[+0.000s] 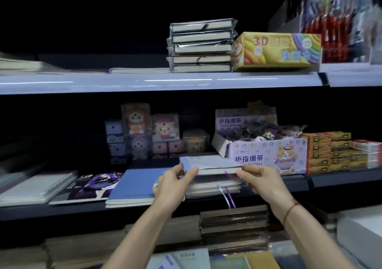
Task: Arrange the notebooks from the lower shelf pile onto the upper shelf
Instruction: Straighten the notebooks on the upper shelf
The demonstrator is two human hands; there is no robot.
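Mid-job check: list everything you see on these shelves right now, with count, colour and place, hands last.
Wrapped notebook stack: five, dark covers, upper shelf centre.
Yellow rainbow-printed box: one, upper shelf, right of that stack.
White upper shelf: one, across the top.
Blue-spined lifted notebook: one, held above the lower pile.
Lower notebook pile: count unclear, ribbons hanging out, lower shelf.
Flat blue notebook: one, left of the pile.
Purple bear-printed bandage box: one, behind the pile.
Boxed toy figures: several, pastel, lower shelf rear.
Orange cartons: stacked, lower shelf right.
Left hand: grips lifted notebook's left end.
Right hand: grips its right end.
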